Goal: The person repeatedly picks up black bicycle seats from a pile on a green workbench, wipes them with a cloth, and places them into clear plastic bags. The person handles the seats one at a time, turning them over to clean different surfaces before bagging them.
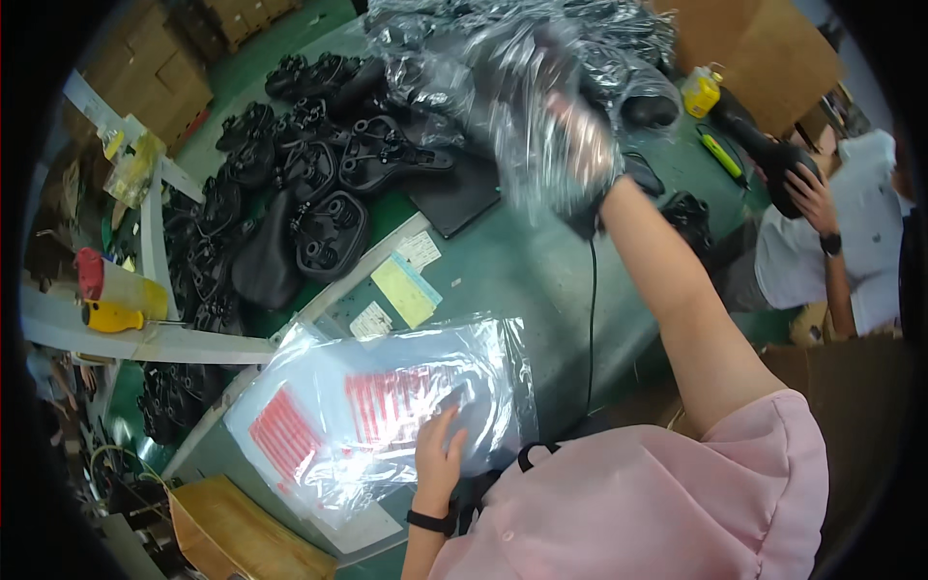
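Near the bench's front edge, a stack of clear plastic bags (377, 406) with red print lies flat; left hand (440, 452) rests on it, fingers spread, gripping nothing. Thin, slick, floppy film: likely best pinched at an open edge. Right hand (580, 145), raised and blurred, is closed on a bagged black saddle (541, 97). That looks stiff and moderately heavy, the wrap slippery. Beyond, bare black saddles (309, 174) are piled on the green table (512, 271). Another person's hand (807, 193) works to the right.
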Demonstrator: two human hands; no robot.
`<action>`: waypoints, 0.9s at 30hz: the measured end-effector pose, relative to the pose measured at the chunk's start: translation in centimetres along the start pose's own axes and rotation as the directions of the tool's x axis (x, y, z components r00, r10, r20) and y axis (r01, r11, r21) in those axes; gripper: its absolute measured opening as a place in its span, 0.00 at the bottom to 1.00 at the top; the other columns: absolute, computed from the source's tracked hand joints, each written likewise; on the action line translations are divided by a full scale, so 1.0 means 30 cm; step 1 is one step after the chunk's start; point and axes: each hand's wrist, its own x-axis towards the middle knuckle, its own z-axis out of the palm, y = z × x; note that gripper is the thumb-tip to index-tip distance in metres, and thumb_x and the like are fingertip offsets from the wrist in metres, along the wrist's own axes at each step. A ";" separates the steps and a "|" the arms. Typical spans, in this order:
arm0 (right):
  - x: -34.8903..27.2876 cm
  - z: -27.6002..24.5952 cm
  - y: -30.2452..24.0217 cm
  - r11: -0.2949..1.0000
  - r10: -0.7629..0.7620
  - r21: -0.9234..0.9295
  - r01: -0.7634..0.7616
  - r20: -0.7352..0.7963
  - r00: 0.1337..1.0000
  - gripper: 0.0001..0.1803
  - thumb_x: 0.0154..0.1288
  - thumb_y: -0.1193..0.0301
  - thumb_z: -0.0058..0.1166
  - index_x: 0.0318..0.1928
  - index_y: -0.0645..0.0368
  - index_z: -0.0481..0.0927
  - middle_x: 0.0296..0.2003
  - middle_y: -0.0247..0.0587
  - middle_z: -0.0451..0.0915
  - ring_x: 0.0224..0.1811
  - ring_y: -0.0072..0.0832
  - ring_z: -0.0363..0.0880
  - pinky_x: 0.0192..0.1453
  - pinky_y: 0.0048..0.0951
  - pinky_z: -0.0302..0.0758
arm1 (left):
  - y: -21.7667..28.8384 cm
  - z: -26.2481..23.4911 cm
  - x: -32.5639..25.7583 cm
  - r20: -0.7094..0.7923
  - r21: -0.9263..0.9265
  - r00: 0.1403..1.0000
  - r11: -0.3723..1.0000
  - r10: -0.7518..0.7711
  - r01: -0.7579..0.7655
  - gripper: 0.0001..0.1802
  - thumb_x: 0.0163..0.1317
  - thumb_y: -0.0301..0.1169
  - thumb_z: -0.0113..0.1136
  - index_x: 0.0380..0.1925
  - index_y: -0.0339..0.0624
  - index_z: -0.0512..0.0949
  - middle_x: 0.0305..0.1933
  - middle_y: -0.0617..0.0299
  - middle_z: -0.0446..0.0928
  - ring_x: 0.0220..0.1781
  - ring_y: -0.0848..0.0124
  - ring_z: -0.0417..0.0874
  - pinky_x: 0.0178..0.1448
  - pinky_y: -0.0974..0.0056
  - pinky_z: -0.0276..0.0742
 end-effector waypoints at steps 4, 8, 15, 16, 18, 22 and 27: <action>0.518 -0.215 0.058 0.692 -0.330 -0.613 0.381 0.200 0.923 0.35 0.63 0.61 0.58 0.64 0.65 0.60 0.56 0.49 0.71 0.56 0.36 0.73 0.57 0.36 0.73 | -0.095 0.095 0.021 0.017 0.356 0.998 0.933 -0.067 0.056 0.33 0.56 0.37 0.62 0.64 0.53 0.66 0.69 0.48 0.60 0.70 0.44 0.56 0.71 0.41 0.49; 0.648 -0.015 0.482 -0.316 -0.245 -0.903 0.291 0.374 0.894 0.46 0.44 0.56 0.68 0.61 0.66 0.65 0.49 0.57 0.76 0.53 0.49 0.74 0.61 0.40 0.69 | -0.172 0.133 0.018 -0.081 0.579 0.967 0.779 -0.240 0.242 0.36 0.56 0.41 0.61 0.66 0.57 0.63 0.72 0.49 0.54 0.73 0.41 0.48 0.71 0.34 0.42; 0.716 0.039 0.585 -0.400 -0.167 -0.907 0.133 0.215 0.962 0.39 0.43 0.53 0.70 0.50 0.64 0.70 0.41 0.53 0.79 0.48 0.46 0.78 0.53 0.41 0.75 | -0.254 0.003 0.078 -0.208 0.540 0.911 0.734 -0.357 0.411 0.35 0.59 0.44 0.56 0.68 0.58 0.61 0.75 0.53 0.51 0.76 0.46 0.43 0.73 0.36 0.37; 0.706 0.046 0.562 -0.360 -0.127 -0.920 0.155 0.213 0.969 0.37 0.43 0.53 0.70 0.48 0.65 0.72 0.37 0.51 0.80 0.46 0.43 0.80 0.52 0.42 0.75 | -0.257 -0.012 0.085 -0.230 0.523 0.904 0.737 -0.361 0.428 0.35 0.59 0.44 0.56 0.68 0.58 0.61 0.75 0.53 0.51 0.76 0.47 0.43 0.72 0.36 0.38; 0.651 -0.008 0.539 0.069 -0.073 -0.956 0.285 0.280 0.957 0.36 0.48 0.51 0.67 0.47 0.68 0.72 0.34 0.52 0.80 0.39 0.42 0.82 0.44 0.41 0.79 | -0.220 -0.031 0.094 -0.270 0.496 0.931 0.793 -0.246 0.354 0.37 0.58 0.41 0.59 0.68 0.55 0.60 0.73 0.53 0.54 0.74 0.46 0.50 0.72 0.38 0.42; 0.146 0.040 0.469 0.706 0.580 -0.006 -0.708 0.578 0.574 0.39 0.61 0.40 0.46 0.49 0.69 0.70 0.32 0.48 0.76 0.22 0.34 0.77 0.14 0.27 0.67 | 0.060 -0.018 0.168 -0.135 0.347 0.991 0.938 0.024 0.025 0.35 0.54 0.36 0.62 0.64 0.50 0.66 0.70 0.50 0.59 0.72 0.48 0.56 0.72 0.42 0.48; -0.383 0.014 0.576 0.671 0.651 0.121 -0.731 0.375 0.660 0.36 0.63 0.40 0.39 0.54 0.62 0.67 0.32 0.47 0.74 0.20 0.34 0.74 0.12 0.27 0.67 | 0.397 0.025 0.300 0.128 0.375 0.854 0.773 0.503 -0.512 0.38 0.47 0.51 0.64 0.63 0.68 0.68 0.70 0.64 0.60 0.72 0.52 0.56 0.69 0.35 0.50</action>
